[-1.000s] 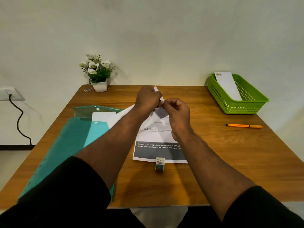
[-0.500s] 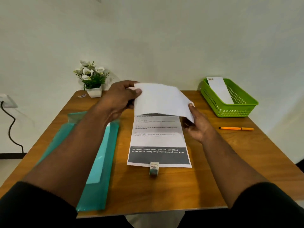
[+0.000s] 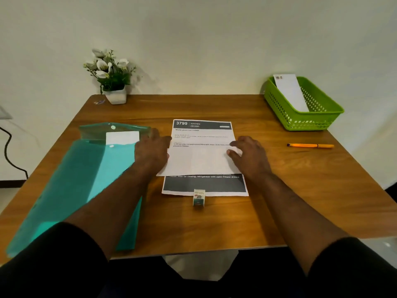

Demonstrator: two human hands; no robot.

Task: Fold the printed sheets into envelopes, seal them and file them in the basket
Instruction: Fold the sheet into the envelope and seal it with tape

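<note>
Plain pale wall fills the upper half of the frame; below it a wooden table spans the view. At the far left edge a black cable hangs down the wall. At the upper left of the table stands a white pot of white flowers, with a small unclear item just left of the pot.

On the left part of the table lies a teal plastic folder, its flap open toward the wall and a white paper showing at its mouth. The left forearm crosses over the folder's right side.

The left hand rests flat at the left edge of the top printed sheet, fingers extended and relaxed, holding nothing. This sheet lies at centre frame, header "3799 KITCHEN" at its far end. It covers most of a second printed sheet, whose dark band shows just below it. A small glue stick lies on its side at the near edge of the lower sheet, touching it.

The right hand rests on the right edge of the top sheet, fingers loosely spread, thumb on the paper, gripping nothing.

Right of the sheets, well apart, an orange pen lies on the table. At the upper right corner sits a green basket, with one white envelope leaning inside it.
</note>
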